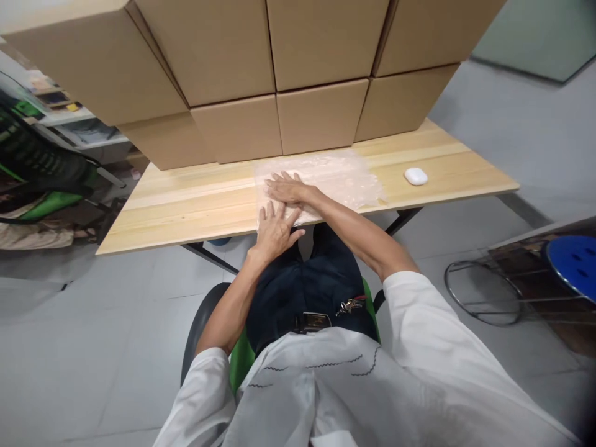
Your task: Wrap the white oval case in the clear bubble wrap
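A thin, pinkish, see-through plastic sheet (pixel 342 180) lies flat on the wooden table (pixel 200 205), slightly wrinkled. My left hand (pixel 274 233) rests on the sheet's near left corner at the table's front edge, fingers spread. Just beyond it, my right hand (pixel 289 189) lies palm down on the sheet with its fingers stretched to the left. The two hands touch or nearly touch. Neither one grips anything that shows.
Stacked cardboard boxes (pixel 233 130) line the back of the table. A small white case (pixel 416 176) sits to the right of the sheet. A blue stool (pixel 575 264) stands at the right, and a green and black chair (pixel 41 167) at the left.
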`<act>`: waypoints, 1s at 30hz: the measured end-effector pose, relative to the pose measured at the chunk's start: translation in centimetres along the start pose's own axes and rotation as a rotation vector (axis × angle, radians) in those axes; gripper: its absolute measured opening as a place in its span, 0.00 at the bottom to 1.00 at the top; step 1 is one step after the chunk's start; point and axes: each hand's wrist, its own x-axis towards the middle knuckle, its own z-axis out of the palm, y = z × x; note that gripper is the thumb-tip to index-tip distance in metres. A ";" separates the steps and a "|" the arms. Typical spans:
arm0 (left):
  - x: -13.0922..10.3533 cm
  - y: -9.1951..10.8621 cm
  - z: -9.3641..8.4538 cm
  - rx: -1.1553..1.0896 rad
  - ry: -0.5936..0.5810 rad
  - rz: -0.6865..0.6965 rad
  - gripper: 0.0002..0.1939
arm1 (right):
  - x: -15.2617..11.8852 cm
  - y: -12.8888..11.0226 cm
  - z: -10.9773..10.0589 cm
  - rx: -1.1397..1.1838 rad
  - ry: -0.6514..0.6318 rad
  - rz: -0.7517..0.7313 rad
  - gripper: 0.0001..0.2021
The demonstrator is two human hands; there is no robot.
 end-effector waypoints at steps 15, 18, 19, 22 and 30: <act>0.4 -0.6 1.3 -0.046 0.078 0.016 0.39 | -4.5 5.2 -1.0 -0.023 0.120 -0.111 0.43; 0.5 -0.6 1.1 -0.038 0.057 0.020 0.38 | -7.1 5.8 1.4 -0.012 0.069 -0.123 0.43; 0.5 -0.6 0.9 -0.027 0.047 0.023 0.38 | -7.7 6.7 1.7 -0.021 0.081 -0.080 0.44; 0.3 -0.7 0.3 0.005 0.026 0.031 0.41 | -8.7 11.0 0.8 -0.049 0.134 0.029 0.46; -0.4 -1.7 0.6 0.060 0.058 0.009 0.38 | -10.0 19.6 -3.3 -0.104 0.257 0.322 0.45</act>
